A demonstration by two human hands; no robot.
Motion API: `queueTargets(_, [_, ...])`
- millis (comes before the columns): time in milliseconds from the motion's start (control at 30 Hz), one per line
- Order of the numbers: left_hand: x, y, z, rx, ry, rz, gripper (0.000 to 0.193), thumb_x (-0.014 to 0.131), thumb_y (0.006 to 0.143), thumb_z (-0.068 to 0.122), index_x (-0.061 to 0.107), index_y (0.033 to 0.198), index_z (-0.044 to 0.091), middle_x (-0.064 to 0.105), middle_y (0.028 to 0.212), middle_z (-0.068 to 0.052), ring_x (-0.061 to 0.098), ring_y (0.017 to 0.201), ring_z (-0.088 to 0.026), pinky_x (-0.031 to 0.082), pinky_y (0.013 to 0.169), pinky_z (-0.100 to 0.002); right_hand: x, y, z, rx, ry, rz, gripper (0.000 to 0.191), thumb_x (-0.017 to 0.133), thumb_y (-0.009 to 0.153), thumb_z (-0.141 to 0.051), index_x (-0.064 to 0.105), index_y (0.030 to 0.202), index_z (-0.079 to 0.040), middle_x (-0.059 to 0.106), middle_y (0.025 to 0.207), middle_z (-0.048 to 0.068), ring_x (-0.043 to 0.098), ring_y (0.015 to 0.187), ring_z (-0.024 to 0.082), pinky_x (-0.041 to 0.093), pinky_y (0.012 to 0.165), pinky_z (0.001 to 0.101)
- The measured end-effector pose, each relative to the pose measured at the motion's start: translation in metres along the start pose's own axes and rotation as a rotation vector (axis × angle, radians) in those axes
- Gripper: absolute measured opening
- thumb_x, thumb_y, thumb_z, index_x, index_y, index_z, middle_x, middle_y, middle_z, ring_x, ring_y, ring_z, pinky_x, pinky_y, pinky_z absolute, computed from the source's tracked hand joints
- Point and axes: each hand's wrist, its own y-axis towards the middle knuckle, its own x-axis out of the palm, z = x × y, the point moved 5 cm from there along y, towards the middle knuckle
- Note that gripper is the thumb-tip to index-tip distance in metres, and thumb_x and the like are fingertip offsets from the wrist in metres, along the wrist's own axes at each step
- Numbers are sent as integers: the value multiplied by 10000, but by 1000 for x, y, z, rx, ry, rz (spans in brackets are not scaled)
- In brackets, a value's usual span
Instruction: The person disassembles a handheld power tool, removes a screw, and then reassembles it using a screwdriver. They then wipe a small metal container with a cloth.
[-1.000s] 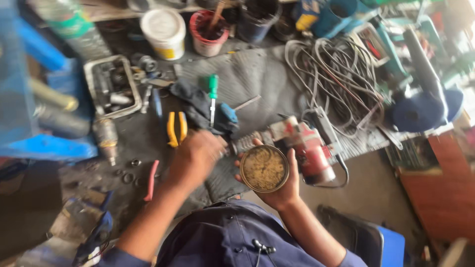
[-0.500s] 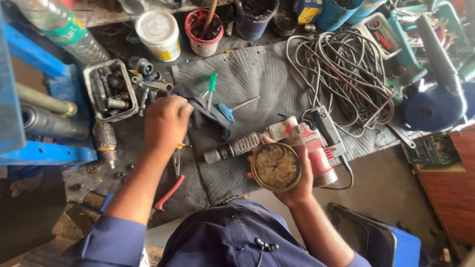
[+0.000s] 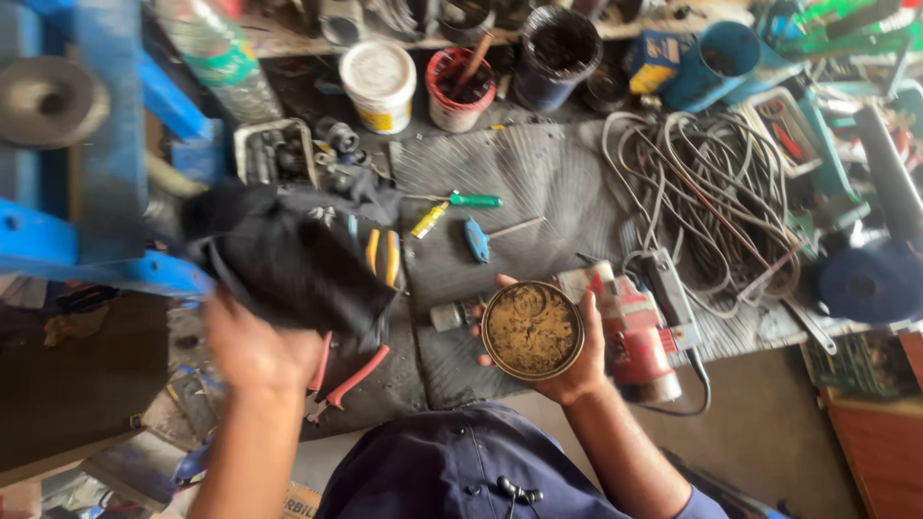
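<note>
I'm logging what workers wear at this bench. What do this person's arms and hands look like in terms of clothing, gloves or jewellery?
Both hands are bare: no gloves show on the left hand or the right hand. No watch or ring is visible, though the left hand is motion-blurred. Both forearms are uncovered. A dark navy buttoned shirt covers the torso, and a short navy sleeve edge shows at the right arm's upper end.

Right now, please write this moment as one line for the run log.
left hand: holds dark cloth, lifted | right hand: holds round tin of brownish grease | below tin: red power tool on grey mat
</note>
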Motion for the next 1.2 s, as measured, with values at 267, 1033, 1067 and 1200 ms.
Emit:
queueTargets(267, [-96, -49, -37, -455, 442, 122, 473, 684, 929, 210, 581, 1373, 84, 689, 1289, -128, 691, 1193, -288, 516, 1041, -408, 80, 33, 8, 317, 81, -419, 1081, 626, 808, -764, 359, 1518, 6, 542, 1419, 265, 575, 1277, 463, 564, 902, 609])
queueTargets(1033, [28, -90, -17, 482, 1758, -741, 500, 704, 928, 295, 613, 1369, 78, 611, 1380, -210, 563, 1313, -424, 416, 1125, -550, 43, 87, 83, 200, -237, 251, 745, 421, 987, -584, 501, 1468, -21, 607, 1436, 162, 593, 1315, 303, 427, 1136, 466])
queueTargets(1067, [36, -92, -31, 468, 1746, -835, 528, 700, 959, 356, 600, 1396, 79, 590, 1423, -219, 543, 1353, -431, 397, 1160, -559, 43, 85, 82, 176, -246, 266, 720, 424, 991, -570, 514, 1460, -32, 616, 1425, 156, 602, 1304, 298, 417, 1144, 462])
queueTargets(1200, [51, -92, -76, 554, 1740, -924, 895, 640, 871, 655, 495, 1463, 0, 426, 1538, -330, 355, 1452, -533, 230, 1193, -640, 45, 76, 67, 16, -257, 291, 692, 475, 1031, -540, 552, 1456, 1, 650, 1355, 166, 615, 1237, 303, 430, 1133, 456])
